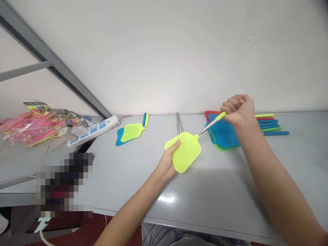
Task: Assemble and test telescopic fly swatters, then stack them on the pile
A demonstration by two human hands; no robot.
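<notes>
A yellow-green fly swatter (186, 152) with a metal shaft is held between both hands above the grey table. My left hand (169, 159) grips its perforated head, thumb on top and fingers hidden behind. Wrapped round its yellow-green handle is my right hand (238, 108), closed in a fist at the upper right. Behind the swatter lie thin metal rods (179, 122). Under and beside my right forearm is a pile of assembled swatters, with a blue head (225, 131) on top and several coloured handles (271, 124) pointing right.
Left of the rods lie a loose yellow-green swatter head (132, 132), a blue head (119, 137) and two handle grips (146, 119). A white power strip (96, 130) with cables runs along the left, near plastic-wrapped pink items (38, 124). A grey metal frame (64, 71) rises there; a wall stands behind.
</notes>
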